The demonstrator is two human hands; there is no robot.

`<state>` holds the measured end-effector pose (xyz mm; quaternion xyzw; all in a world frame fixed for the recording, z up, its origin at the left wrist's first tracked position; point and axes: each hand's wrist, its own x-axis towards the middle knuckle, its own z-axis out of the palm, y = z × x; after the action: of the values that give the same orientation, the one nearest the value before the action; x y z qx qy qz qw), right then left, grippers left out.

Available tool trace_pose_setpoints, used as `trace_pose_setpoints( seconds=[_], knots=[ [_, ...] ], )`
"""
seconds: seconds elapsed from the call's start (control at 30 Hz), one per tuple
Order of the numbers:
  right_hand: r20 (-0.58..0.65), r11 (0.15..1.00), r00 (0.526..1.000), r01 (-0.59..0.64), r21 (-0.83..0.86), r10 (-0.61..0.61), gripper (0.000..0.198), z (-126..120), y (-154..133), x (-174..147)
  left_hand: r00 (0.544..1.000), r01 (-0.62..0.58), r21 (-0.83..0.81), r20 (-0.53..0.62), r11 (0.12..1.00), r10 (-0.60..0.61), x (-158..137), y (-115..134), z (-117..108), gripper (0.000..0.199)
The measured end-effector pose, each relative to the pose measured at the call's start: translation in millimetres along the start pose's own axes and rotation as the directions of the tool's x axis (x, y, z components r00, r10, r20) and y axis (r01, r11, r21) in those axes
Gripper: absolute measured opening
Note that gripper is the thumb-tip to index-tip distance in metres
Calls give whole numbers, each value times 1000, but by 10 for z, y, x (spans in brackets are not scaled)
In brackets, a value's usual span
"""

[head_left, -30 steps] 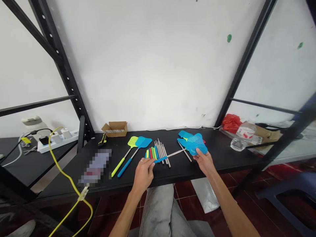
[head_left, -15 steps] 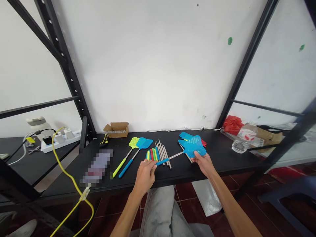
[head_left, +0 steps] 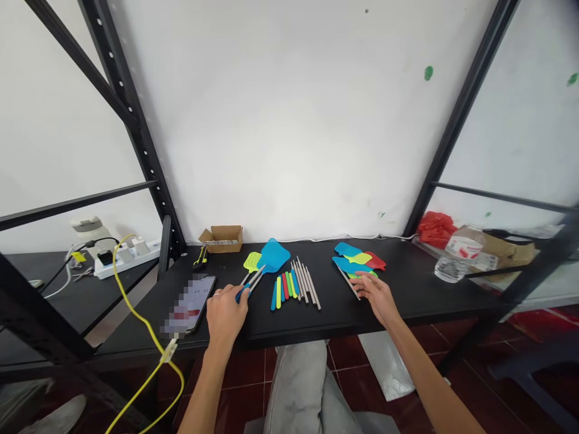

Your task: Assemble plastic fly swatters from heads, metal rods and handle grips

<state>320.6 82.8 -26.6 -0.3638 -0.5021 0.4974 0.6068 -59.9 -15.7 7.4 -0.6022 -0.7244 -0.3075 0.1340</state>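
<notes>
My left hand is closed around the blue handle of a fly swatter at the left of the table. Its blue head lies over other swatters, including one with a yellow-green head. At the right, my right hand has its fingers loosely apart over a metal rod joined to a blue swatter head; whether they touch it is unclear. Around that lie loose swatter heads, among them a red one. Between my hands are several coloured handles and several metal rods.
A phone with a yellow cable lies left of my left hand. Behind stand a small open cardboard box and a yellow-black tool. A plastic bottle and red bag are at the right, beyond the black upright.
My left hand has carried the blue swatter leftward and down onto the others. My right hand has let go of its head and now hovers by the rod at the right.
</notes>
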Motion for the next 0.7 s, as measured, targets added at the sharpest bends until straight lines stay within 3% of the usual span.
trace_pose_setpoints(
  seconds=[0.2, 0.37, 0.43, 0.53, 0.7],
  knots=[
    [-78, 996, 996, 45, -78, -51, 34, -22, 84, 22, 994, 32, 127, 96, 991, -44, -40, 5, 42, 31],
    [-168, 929, 971, 100, -357, -169, 30, -13, 86, -7, 998, 15, 113, 56, 993, -21, -52, 170, 45, 30],
    [-179, 824, 961, 77, -561, -212, 29, 25, 55, -28, 999, -15, 77, 50, 997, 12, -63, 267, 53, 30],
    [-141, 597, 961, 30, -802, -237, 29, 105, 22, -46, 989, -72, 19, 134, 997, 69, -99, 419, 119, 28],
    [-47, 268, 991, -11, -963, -128, 28, 230, 28, -32, 975, -89, 19, 204, 996, 83, -150, 527, 243, 27]
  ],
)
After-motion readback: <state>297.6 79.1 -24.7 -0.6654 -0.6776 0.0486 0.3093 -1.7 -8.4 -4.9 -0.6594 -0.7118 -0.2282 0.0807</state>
